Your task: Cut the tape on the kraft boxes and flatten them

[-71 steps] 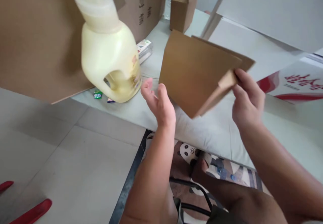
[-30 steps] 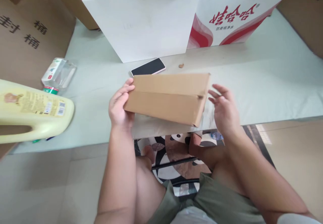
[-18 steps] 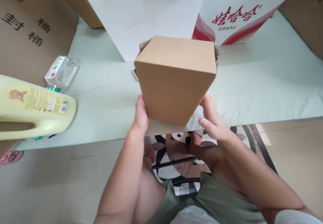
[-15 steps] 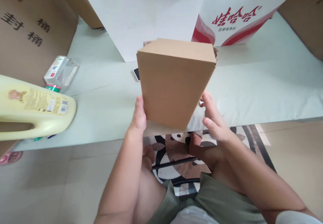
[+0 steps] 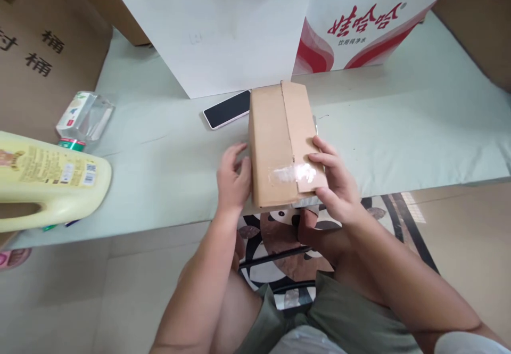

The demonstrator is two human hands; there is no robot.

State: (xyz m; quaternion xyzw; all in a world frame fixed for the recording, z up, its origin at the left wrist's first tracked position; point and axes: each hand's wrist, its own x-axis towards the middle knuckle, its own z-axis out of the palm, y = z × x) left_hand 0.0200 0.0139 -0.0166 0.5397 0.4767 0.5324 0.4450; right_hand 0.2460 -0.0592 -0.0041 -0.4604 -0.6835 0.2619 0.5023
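A small brown cardboard box lies on the pale green mat, its flap seam facing up with a strip of clear tape across the near end. My left hand presses against the box's left side, fingers curled. On the right near corner, my right hand grips the box with fingers laid over the taped flap. A phone with a dark screen lies just left of the box's far end.
A large yellow detergent jug lies at the left edge. A crumpled clear plastic bottle sits behind it. White boxes and a red-printed carton stand at the back, brown cartons at left.
The box was a flat piece, then stood upright in both hands. Now it has been tipped down onto the mat, seam up, and the phone shows again.
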